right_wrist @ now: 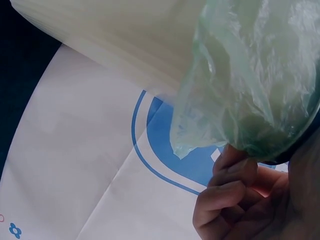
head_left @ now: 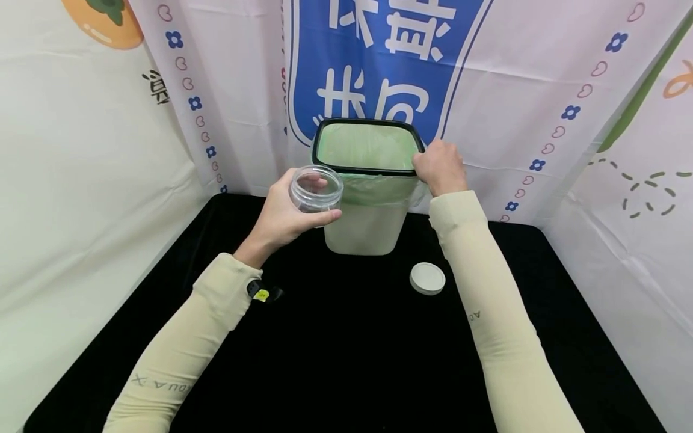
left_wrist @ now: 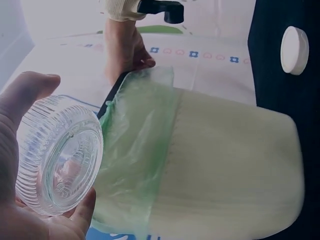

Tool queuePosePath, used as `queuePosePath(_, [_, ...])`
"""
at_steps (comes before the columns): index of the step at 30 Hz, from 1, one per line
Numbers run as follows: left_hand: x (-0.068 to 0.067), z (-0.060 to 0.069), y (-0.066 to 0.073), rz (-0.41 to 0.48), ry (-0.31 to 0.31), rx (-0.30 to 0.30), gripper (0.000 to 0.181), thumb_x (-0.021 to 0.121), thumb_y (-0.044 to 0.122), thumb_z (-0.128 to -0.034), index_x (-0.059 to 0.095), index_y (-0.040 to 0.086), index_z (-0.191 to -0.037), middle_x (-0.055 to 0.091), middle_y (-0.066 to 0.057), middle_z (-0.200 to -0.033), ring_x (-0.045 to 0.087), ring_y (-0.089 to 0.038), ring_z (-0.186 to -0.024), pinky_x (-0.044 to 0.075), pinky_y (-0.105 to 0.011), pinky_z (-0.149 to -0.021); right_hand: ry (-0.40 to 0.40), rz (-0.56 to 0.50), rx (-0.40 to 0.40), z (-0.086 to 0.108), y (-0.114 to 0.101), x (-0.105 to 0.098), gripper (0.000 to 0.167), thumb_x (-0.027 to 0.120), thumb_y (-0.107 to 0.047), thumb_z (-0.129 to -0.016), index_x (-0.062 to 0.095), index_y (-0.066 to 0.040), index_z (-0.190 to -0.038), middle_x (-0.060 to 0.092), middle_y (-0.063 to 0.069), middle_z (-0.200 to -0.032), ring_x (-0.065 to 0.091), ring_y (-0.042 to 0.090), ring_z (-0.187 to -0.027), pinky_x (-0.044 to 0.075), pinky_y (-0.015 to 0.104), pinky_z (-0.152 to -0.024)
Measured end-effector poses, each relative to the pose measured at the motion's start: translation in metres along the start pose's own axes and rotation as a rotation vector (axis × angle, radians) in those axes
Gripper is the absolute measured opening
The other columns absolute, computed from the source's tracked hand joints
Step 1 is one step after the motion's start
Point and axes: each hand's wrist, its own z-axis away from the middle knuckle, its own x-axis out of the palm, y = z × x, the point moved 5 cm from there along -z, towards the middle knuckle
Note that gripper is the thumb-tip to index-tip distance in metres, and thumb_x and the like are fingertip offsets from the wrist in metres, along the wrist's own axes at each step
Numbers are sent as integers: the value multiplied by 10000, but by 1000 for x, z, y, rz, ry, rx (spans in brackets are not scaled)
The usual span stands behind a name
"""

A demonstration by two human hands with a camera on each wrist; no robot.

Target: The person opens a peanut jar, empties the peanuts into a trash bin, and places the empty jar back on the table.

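In the head view, my left hand [head_left: 284,210] grips a clear lidless jar [head_left: 316,191] around its side, at the front left of the trash can's rim. The left wrist view shows the jar's ribbed wall and round base [left_wrist: 75,165] between thumb and fingers. My right hand [head_left: 443,165] holds the right corner of the black rim on the cream trash can [head_left: 365,228]. A green bag [head_left: 373,144] lines the can and folds over its edge. From the right wrist view, the right fingers [right_wrist: 225,195] curl at the rim beside the bag.
A round white lid [head_left: 428,278] lies on the black tabletop [head_left: 346,349], right of the can and near the right forearm. Printed white cloth [head_left: 243,90] hangs close behind the can. More cloth walls stand on the left and right.
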Motion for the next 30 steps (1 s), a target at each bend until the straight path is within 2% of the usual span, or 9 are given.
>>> queuePosePath(7, [10, 6, -10, 23, -11, -11, 718, 954, 97, -741, 579, 22, -1349, 713, -145, -1262, 699, -202, -1118, 562, -212, -971, 11, -5, -13, 0, 3, -2, 214, 409, -202, -966, 420, -122, -767, 550, 188, -935, 535, 351, -849, 473, 433, -721])
queuePosePath(18, [23, 13, -25, 29, -6, -19, 713, 965, 129, -734, 588, 44, -1334, 716, -125, -1251, 694, -241, -1121, 550, -231, -970, 4, -7, -13, -2, 2, -1, 222, 407, -205, -974, 433, -119, -772, 542, 176, -932, 536, 344, -850, 469, 416, -703])
queuePosePath(25, [35, 19, -37, 27, 3, -13, 698, 963, 130, -733, 599, 49, -1323, 728, -129, -1245, 701, -255, -1118, 545, -213, -948, 19, -3, -9, -6, 5, 0, 323, 429, -215, -993, 406, -126, -683, 359, 32, -637, 420, 255, -627, 419, 362, -596])
queuePosePath(30, [40, 26, -49, 8, 17, -11, 698, 972, 155, -724, 609, 58, -1312, 734, -119, -1234, 706, -267, -1116, 535, -196, -938, 5, -1, -12, -8, 6, 1, 374, 429, -237, -1007, 394, -132, -649, 295, -10, -569, 377, 227, -582, 406, 350, -573])
